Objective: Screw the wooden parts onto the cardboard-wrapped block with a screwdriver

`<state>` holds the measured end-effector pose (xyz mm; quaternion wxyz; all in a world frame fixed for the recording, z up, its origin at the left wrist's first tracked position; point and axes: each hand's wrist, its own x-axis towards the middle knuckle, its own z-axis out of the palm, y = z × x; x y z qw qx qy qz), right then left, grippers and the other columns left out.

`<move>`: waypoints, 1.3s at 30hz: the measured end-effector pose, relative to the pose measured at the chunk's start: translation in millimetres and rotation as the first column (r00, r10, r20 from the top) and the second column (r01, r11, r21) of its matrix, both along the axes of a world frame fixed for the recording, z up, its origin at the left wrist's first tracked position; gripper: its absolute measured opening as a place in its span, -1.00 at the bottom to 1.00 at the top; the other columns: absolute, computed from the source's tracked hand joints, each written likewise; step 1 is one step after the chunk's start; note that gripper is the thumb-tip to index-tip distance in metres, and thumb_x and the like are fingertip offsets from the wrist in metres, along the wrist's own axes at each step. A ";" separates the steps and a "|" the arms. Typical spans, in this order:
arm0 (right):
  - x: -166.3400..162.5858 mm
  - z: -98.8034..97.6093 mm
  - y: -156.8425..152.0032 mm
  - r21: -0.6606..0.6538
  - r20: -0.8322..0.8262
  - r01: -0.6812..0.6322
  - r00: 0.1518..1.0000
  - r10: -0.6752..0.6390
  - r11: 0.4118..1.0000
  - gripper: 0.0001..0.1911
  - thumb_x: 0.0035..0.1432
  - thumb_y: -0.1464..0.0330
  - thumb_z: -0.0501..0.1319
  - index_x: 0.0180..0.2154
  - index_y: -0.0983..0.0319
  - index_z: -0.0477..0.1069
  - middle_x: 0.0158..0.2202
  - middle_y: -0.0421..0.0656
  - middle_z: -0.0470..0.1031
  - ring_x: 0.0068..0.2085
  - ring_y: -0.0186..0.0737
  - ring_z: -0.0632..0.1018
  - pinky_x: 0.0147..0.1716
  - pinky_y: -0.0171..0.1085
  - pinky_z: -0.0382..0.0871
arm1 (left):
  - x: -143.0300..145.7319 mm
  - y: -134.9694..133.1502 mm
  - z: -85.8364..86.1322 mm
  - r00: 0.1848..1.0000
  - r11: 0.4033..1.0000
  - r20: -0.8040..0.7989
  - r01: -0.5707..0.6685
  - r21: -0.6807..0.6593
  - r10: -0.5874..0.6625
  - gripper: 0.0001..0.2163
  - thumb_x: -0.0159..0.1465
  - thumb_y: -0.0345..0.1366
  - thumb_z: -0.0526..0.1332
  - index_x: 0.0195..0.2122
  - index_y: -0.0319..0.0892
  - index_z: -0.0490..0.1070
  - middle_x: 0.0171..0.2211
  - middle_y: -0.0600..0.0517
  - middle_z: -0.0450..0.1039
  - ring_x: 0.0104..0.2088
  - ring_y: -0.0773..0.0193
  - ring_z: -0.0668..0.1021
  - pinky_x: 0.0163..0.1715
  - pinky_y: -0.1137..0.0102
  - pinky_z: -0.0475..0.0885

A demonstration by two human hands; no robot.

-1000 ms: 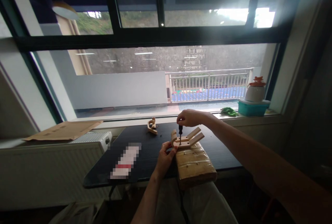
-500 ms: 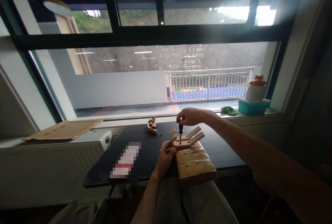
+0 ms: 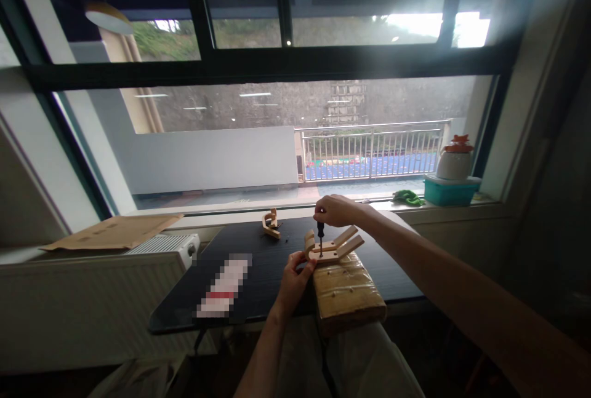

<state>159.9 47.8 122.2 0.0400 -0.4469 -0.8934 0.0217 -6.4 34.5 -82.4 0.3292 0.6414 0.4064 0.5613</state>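
My right hand (image 3: 337, 209) is closed round the handle of a black screwdriver (image 3: 321, 229), held upright with its tip down on a light wooden piece (image 3: 329, 255). That piece has curved ends on the left and two slanted prongs on the right, with dark holes in its flat part. My left hand (image 3: 294, 278) grips its left end between thumb and fingers. Beneath it lies a thick block (image 3: 348, 293) wrapped in clear film or tape, with several small marks on top. Another curved wooden piece (image 3: 271, 224) lies farther back on the table.
The dark table (image 3: 221, 244) carries a blurred-out pinkish item (image 3: 224, 287) at left. A radiator (image 3: 92, 299) with brown cardboard (image 3: 115, 230) on it stands left. On the sill are a green cloth (image 3: 407, 197), a teal box (image 3: 451, 191) and a white jar (image 3: 455, 163).
My right hand and forearm have shifted slightly down, still on the screwdriver. The left hand and the wooden piece look the same.
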 end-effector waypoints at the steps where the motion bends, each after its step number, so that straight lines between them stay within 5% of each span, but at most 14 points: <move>1: 0.2 0.6 -0.1 0.007 -0.004 -0.010 1.000 0.010 1.000 -0.69 0.23 0.24 0.12 -0.06 0.27 0.35 -0.08 -0.08 0.40 -0.16 -0.20 0.47 -0.20 -0.11 0.40 | -0.1 -0.5 0.6 1.000 1.000 0.001 0.002 -0.002 -0.002 -0.73 0.27 -0.22 0.17 -0.05 -0.20 0.34 -0.03 -0.06 0.36 -0.10 0.17 0.47 -0.13 0.16 0.42; 9: 4.9 4.2 -1.2 0.009 -0.038 -0.098 0.994 0.099 0.995 -0.79 0.20 0.38 0.10 -0.22 0.25 0.49 -0.32 -0.17 0.52 -0.37 -0.36 0.45 -0.32 -0.33 0.31 | 0.6 -1.2 1.3 0.999 1.000 0.036 0.003 -0.031 -0.002 -0.74 0.27 -0.22 0.17 -0.05 -0.20 0.34 -0.03 -0.06 0.36 -0.10 0.17 0.47 -0.13 0.16 0.42; 15: 5.4 -3.5 2.6 -0.020 0.005 -0.023 1.000 0.023 1.000 -0.68 0.22 0.25 0.13 -0.04 0.27 0.34 -0.06 -0.08 0.39 -0.16 -0.20 0.47 -0.21 -0.12 0.41 | 1.0 -1.2 1.0 0.999 1.000 0.040 -0.006 -0.028 0.007 -0.73 0.27 -0.22 0.17 -0.05 -0.20 0.34 -0.03 -0.06 0.36 -0.10 0.17 0.47 -0.12 0.15 0.41; 20: 3.6 -4.5 2.4 0.003 0.008 0.005 1.000 -0.005 1.000 -0.68 0.23 0.24 0.12 -0.03 0.26 0.33 -0.04 -0.07 0.38 -0.13 -0.18 0.46 -0.18 -0.10 0.40 | 0.2 -1.0 0.6 1.000 1.000 0.023 -0.007 -0.023 0.007 -0.74 0.27 -0.22 0.17 -0.05 -0.20 0.34 -0.03 -0.06 0.36 -0.09 0.17 0.47 -0.12 0.15 0.41; 28: 6.1 6.2 -4.3 0.038 -0.079 -0.103 0.991 0.106 0.994 -0.76 0.10 0.41 0.12 -0.24 0.24 0.53 -0.39 -0.17 0.52 -0.45 -0.39 0.40 -0.42 -0.36 0.22 | 0.7 -0.4 0.9 0.999 0.999 0.045 0.004 -0.039 -0.002 -0.73 0.27 -0.22 0.17 -0.05 -0.20 0.34 -0.03 -0.06 0.36 -0.10 0.17 0.47 -0.13 0.15 0.42; 39: -0.1 -5.7 3.6 -0.005 -0.140 -0.050 0.989 0.049 0.999 -0.68 0.15 0.28 0.08 -0.41 0.34 0.52 -0.54 -0.14 0.51 -0.57 -0.41 0.41 -0.54 -0.38 0.19 | 1.0 -0.8 1.3 0.999 1.000 0.037 0.002 -0.013 -0.001 -0.74 0.27 -0.22 0.17 -0.05 -0.20 0.34 -0.04 -0.05 0.37 -0.11 0.18 0.47 -0.13 0.16 0.42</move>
